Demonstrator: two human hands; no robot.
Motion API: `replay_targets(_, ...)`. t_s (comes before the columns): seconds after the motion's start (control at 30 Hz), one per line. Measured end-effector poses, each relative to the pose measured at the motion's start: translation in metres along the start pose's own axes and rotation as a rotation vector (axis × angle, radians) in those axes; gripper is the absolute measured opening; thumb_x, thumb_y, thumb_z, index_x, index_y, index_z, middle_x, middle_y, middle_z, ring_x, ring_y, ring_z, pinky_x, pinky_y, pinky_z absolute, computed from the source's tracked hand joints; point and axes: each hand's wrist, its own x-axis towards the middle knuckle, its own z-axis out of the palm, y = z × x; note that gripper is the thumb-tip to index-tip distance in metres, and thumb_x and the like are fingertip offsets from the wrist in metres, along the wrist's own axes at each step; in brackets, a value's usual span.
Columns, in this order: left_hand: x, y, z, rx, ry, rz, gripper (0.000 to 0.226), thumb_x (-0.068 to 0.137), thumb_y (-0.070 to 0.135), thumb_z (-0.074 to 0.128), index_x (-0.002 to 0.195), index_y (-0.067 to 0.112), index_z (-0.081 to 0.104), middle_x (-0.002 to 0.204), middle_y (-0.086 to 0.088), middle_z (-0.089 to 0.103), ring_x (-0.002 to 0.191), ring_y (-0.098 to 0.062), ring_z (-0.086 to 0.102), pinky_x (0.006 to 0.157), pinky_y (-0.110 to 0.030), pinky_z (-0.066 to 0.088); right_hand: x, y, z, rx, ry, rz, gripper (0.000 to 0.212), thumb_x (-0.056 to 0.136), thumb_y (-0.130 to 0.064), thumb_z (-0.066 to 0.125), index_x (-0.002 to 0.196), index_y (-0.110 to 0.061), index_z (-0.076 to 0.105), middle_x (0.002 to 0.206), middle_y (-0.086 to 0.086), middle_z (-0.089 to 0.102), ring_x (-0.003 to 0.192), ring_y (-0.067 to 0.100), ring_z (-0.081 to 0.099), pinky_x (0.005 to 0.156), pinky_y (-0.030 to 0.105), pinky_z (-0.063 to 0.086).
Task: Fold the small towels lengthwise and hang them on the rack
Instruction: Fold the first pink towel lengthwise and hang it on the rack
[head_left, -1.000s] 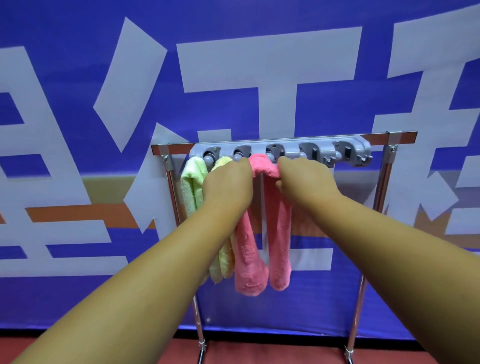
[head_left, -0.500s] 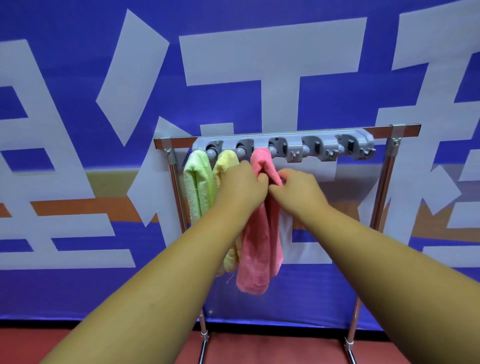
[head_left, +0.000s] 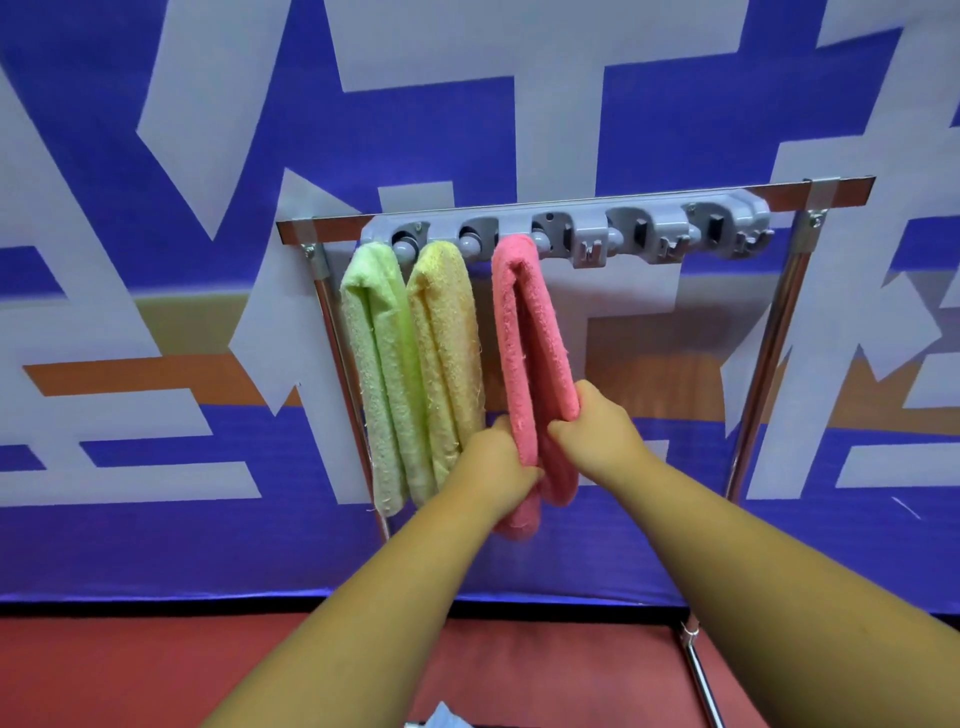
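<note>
A grey holder bar (head_left: 649, 231) with several slots is fixed on a metal rack (head_left: 789, 291). Three folded towels hang from it side by side: green (head_left: 376, 364) at the left, yellow (head_left: 447, 353) beside it, pink (head_left: 530, 343) on the third peg. My left hand (head_left: 493, 467) grips the pink towel's near strip close to its lower end. The far strip is pinched by my right hand (head_left: 597, 431) at about the same height. The pink towel's bottom tips (head_left: 519, 519) show below my hands.
A blue and white banner (head_left: 519, 130) fills the wall behind the rack. Red floor (head_left: 156, 670) lies below. The rack's right leg (head_left: 701, 680) comes down to the floor. A pale blue cloth corner (head_left: 441, 717) peeks in at the bottom edge. Two holder slots to the right hold nothing.
Both hands slid down from the pink towel's top at the peg to its lower end, drawing the two strips straight. The camera tilted down and closer.
</note>
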Motion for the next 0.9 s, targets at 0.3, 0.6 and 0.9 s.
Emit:
replay_targets(0.3, -0.002, -0.022, 0.023, -0.054, 0.175, -0.096, 0.027, 0.095, 0.016, 0.067, 0.118, 0.006, 0.079, 0.111, -0.024, 0.078, 0.107, -0.041, 0.073, 0.089, -0.041, 0.053, -0.015, 0.038, 0.015, -0.087, 0.084, 0.025, 0.011, 0.090, -0.018, 0.061, 0.101, -0.020, 0.061, 0.091, 0.006, 0.069, 0.083, 0.035, 0.065, 0.069, 0.039, 0.052)
replay_targets(0.6, -0.011, -0.026, 0.029, -0.086, 0.136, -0.118, 0.030, 0.086, 0.003, 0.064, 0.112, 0.011, 0.077, 0.099, -0.015, 0.080, 0.088, -0.031, 0.073, 0.074, -0.029, 0.050, -0.034, 0.040, 0.029, -0.198, 0.011, -0.002, 0.013, 0.089, -0.021, 0.054, 0.093, -0.022, 0.066, 0.085, 0.002, 0.070, 0.079, 0.032, 0.069, 0.064, 0.040, 0.059)
replay_targets(0.9, -0.018, -0.044, 0.045, -0.298, -0.014, -0.010, 0.017, 0.084, 0.011, 0.072, 0.090, 0.026, 0.067, 0.079, 0.000, 0.076, 0.076, -0.022, 0.074, 0.074, -0.042, 0.065, -0.039, 0.044, 0.050, -0.158, -0.142, -0.100, 0.004, 0.093, -0.028, 0.065, 0.095, -0.029, 0.062, 0.089, -0.002, 0.072, 0.083, 0.026, 0.069, 0.074, 0.045, 0.062)
